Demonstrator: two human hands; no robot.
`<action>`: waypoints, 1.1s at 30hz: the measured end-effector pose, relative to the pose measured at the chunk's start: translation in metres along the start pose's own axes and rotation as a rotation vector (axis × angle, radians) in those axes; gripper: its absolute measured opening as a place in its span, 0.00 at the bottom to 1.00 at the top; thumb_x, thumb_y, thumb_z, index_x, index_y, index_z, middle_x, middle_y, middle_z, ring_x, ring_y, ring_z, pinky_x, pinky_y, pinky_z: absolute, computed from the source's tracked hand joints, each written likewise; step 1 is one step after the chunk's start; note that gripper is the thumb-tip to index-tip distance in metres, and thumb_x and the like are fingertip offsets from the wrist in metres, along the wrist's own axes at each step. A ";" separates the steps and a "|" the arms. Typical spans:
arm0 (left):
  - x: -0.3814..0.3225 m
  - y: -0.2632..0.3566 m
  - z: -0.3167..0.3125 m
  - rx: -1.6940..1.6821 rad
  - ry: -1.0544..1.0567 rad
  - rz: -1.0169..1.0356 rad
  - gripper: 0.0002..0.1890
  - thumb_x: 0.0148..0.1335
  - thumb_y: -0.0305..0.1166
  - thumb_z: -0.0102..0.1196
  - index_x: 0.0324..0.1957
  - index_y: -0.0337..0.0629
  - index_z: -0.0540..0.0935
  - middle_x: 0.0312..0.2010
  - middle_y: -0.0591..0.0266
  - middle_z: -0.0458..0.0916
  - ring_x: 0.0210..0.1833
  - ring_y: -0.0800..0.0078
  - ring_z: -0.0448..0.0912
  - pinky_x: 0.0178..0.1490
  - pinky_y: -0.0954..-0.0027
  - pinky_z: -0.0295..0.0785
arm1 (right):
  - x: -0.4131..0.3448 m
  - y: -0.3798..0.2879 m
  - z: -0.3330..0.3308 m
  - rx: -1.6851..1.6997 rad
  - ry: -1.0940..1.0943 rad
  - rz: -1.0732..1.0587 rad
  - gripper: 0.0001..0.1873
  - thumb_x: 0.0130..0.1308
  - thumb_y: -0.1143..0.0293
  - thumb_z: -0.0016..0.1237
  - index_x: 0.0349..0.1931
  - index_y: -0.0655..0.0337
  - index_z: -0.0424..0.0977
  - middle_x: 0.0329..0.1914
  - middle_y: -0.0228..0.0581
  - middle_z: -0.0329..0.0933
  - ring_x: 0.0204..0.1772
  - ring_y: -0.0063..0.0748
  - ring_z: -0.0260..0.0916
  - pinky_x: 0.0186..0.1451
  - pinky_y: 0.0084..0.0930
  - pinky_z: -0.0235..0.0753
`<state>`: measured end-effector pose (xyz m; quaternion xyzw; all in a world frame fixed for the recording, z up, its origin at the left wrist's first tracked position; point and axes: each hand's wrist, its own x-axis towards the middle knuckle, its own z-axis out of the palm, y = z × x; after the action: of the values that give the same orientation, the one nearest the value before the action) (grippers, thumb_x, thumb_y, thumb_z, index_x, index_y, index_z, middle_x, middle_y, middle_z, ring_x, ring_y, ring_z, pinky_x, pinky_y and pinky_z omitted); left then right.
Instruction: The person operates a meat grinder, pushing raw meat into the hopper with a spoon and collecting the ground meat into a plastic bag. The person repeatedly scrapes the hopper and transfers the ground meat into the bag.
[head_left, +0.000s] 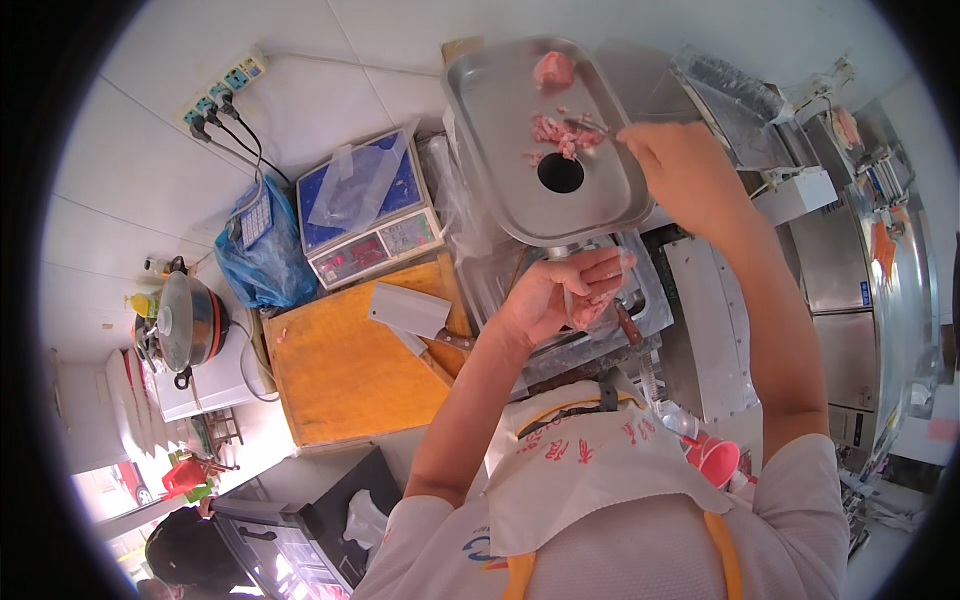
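A steel meat grinder's feed tray (499, 172) with a round dark feed hole (561, 173) lies before me. Ground pink meat (553, 133) is heaped beside the hole, and a larger meat chunk (554, 70) rests at the far end. My right hand (679, 169) reaches over the tray's right rim, gripping a metal utensil, perhaps a spoon (586, 125), whose tip touches the ground meat. Below the tray's near edge, my left hand (566, 292) is cupped palm up around a thin clear plastic bag (574, 315). Some ground meat (598, 304) shows in that bag.
Left of me, a cleaver (409, 309) and another knife (429, 361) lie on a wooden cutting board (337, 375). Behind it stands a digital scale (367, 199) with plastic bags on it. A brown-handled tool (628, 324) sits close to my left hand. Another person (191, 551) is at lower left.
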<state>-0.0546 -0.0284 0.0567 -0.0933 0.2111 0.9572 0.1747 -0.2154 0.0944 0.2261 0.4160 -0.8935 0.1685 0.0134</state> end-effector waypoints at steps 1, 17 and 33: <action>0.000 0.000 -0.001 -0.004 -0.006 0.000 0.49 0.52 0.25 0.54 0.81 0.25 0.62 0.78 0.48 0.72 0.46 0.73 0.80 0.38 0.75 0.74 | -0.012 -0.008 -0.007 0.041 -0.027 0.034 0.14 0.77 0.69 0.46 0.47 0.61 0.87 0.38 0.59 0.86 0.46 0.68 0.83 0.52 0.56 0.82; 0.000 0.001 0.007 -0.054 -0.042 -0.009 0.49 0.53 0.25 0.53 0.81 0.20 0.59 0.66 0.43 0.75 0.46 0.66 0.77 0.45 0.68 0.72 | -0.061 -0.007 0.004 0.137 0.077 0.002 0.13 0.79 0.70 0.51 0.56 0.63 0.84 0.38 0.58 0.85 0.37 0.62 0.81 0.43 0.42 0.79; 0.003 0.004 0.008 0.058 -0.058 0.010 0.51 0.52 0.26 0.51 0.81 0.19 0.57 0.84 0.36 0.60 0.85 0.49 0.63 0.87 0.59 0.56 | 0.027 0.027 0.030 0.094 0.214 -0.258 0.14 0.81 0.65 0.50 0.55 0.60 0.85 0.33 0.57 0.82 0.34 0.60 0.77 0.41 0.45 0.76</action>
<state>-0.0592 -0.0273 0.0643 -0.0595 0.2342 0.9538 0.1784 -0.2496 0.0811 0.1946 0.5071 -0.8173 0.2502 0.1106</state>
